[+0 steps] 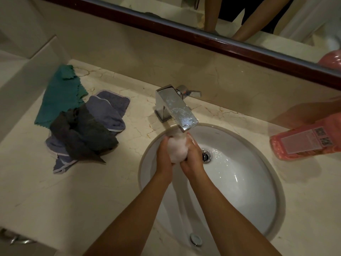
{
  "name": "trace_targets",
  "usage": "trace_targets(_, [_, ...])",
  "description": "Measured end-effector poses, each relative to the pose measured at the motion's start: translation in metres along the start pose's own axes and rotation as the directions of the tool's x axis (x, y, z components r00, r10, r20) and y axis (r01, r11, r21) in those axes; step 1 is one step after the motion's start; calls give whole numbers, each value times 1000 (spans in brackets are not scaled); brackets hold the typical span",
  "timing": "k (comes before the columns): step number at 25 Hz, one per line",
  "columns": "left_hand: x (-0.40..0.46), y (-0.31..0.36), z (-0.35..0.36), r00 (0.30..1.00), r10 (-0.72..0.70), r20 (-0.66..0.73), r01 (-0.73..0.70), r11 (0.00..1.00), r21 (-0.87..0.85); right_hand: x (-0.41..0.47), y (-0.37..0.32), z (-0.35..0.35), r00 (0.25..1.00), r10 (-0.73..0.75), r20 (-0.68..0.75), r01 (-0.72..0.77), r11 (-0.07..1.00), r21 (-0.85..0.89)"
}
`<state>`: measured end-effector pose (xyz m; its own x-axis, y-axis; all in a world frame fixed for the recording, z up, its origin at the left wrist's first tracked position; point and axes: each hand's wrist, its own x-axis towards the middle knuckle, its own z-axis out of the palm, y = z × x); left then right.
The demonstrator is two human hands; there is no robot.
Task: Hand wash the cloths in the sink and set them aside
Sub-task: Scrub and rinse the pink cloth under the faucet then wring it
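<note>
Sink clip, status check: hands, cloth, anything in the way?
Left hand and right hand both gripping pale cloth under faucet, over sink. Three cloths piled on counter, left. Nothing blocking.

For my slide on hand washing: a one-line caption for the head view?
Both hands squeeze a pale cloth under the faucet.

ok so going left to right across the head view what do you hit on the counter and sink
green cloth → dark grey cloth → left hand → pale cloth under the faucet → right hand → drain → pink bottle
</note>
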<state>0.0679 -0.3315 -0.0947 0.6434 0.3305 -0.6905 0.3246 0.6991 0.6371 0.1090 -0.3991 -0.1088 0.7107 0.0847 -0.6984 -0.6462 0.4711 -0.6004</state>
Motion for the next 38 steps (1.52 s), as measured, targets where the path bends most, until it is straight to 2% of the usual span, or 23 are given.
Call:
trace_targets(4, [8,9,5,998,-58,-17,60,986,156,-6,7,-17,988,-75,137,68,996,53])
trace_targets(7, [7,11,3,985,-171,-36,175,962,208,-8,7,-26,975,-86,207,94,995,-28])
trace_targets(9, [9,8,5,997,-41,-67,64,918,392,-10,6,-28,974,-76,213,98,991,-92])
trace_targets(11, [9,2,7,979,199,-43,-145,833,534,-12,5,-28,981,-63,185,88,988,-130])
trace_targets(13, [6,-1,6,934,356,-2,-300,791,532,-14,0,-24,990,-28,141,54,981,-188])
trace_targets(15, [7,-6,2,884,464,60,-415,718,559,-14,-6,-19,994,67,89,-47,976,-211])
trace_targets(17, [5,-14,-1,817,548,178,-527,587,615,-13,-11,-11,985,152,85,-142,983,-115])
trace_targets(18, [3,-18,-2,799,560,222,-563,565,603,-12,-12,-6,983,170,70,-167,985,-49])
trace_targets(19, [1,-21,-2,809,543,223,-561,601,570,-9,-12,0,985,168,33,-167,986,-19])
trace_targets(20, [-4,-21,0,839,510,193,-529,679,509,-5,-11,4,989,148,-15,-149,988,-33])
trace_targets(22, [-7,-17,1,901,415,128,-432,830,353,0,-6,10,990,82,-118,-93,992,-89])
trace_targets(24, [-2,-9,4,950,309,51,-312,917,248,0,-1,11,987,-1,-164,-18,993,-115])
trace_targets(29, [3,-6,11,979,194,-60,-171,947,273,-4,5,4,975,-104,-199,67,980,-186])
trace_targets(32, [2,-11,16,965,233,-116,-194,941,276,-10,4,1,966,-124,-229,69,970,-234])
trace_targets(36, [-2,-13,19,936,306,-173,-241,917,317,-14,2,-2,968,-186,-169,136,953,-271])
trace_targets(38, [0,-12,19,916,370,-157,-297,886,355,-14,-1,-3,993,-53,-110,37,989,-146])
